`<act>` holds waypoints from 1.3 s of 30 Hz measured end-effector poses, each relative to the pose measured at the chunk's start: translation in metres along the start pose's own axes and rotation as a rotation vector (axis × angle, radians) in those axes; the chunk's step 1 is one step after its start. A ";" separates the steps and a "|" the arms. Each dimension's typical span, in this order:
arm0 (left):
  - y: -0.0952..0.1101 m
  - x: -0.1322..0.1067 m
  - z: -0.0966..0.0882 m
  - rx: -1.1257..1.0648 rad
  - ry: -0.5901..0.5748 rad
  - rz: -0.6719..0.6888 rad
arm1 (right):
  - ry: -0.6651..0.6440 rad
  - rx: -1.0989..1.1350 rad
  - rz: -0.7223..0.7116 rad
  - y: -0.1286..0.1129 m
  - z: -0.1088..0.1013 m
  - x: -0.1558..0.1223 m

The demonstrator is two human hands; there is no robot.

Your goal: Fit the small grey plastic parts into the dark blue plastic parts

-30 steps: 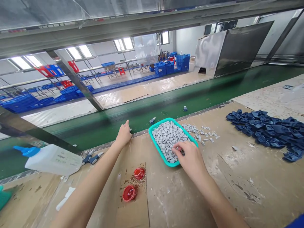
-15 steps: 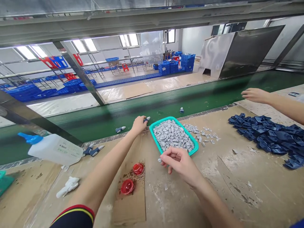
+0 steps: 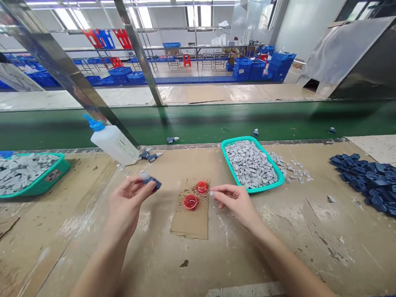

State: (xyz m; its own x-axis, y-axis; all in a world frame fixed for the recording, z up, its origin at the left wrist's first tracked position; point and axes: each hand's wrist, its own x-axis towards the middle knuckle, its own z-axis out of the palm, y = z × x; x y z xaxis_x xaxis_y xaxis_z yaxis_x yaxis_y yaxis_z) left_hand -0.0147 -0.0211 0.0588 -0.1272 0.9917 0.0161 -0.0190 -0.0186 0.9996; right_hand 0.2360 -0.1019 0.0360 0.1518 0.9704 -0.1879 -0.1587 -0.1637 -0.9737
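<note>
Between the thumb and fingers of my left hand [image 3: 128,200] is a dark blue and grey plastic part [image 3: 151,180], held above the table. My right hand [image 3: 233,202] pinches a small grey plastic piece [image 3: 212,192], only its tip showing. Close to those fingertips, two red cups [image 3: 190,202] stand on a stained piece of cardboard [image 3: 189,226]; the nearer one has shiny red liquid in it. Behind my right hand lies a turquoise basket [image 3: 266,189] heaped with small grey plastic pieces [image 3: 249,163].
A white squeeze bottle [image 3: 114,144] with a blue nozzle leans at the back left. A second turquoise basket [image 3: 55,179] holds grey pieces. Dark blue parts [image 3: 368,177] are piled right. A green conveyor belt [image 3: 198,123] runs behind, carrying a few assembled parts.
My left hand has come back from the belt with the blue and grey part. My right hand is now beside the red cups. The view has swung left, and the other person's arm is out of sight.
</note>
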 end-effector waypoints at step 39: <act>-0.027 -0.088 0.067 -0.205 0.026 -0.065 | -0.217 0.117 0.042 -0.005 0.018 -0.009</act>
State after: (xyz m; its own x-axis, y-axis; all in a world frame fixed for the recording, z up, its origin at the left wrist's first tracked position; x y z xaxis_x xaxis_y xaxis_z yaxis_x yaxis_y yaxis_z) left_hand 0.0632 -0.0992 0.0322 -0.1447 0.9881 -0.0519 -0.2287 0.0176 0.9733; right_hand 0.2179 -0.1065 0.0445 -0.0685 0.9807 -0.1830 -0.2743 -0.1949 -0.9417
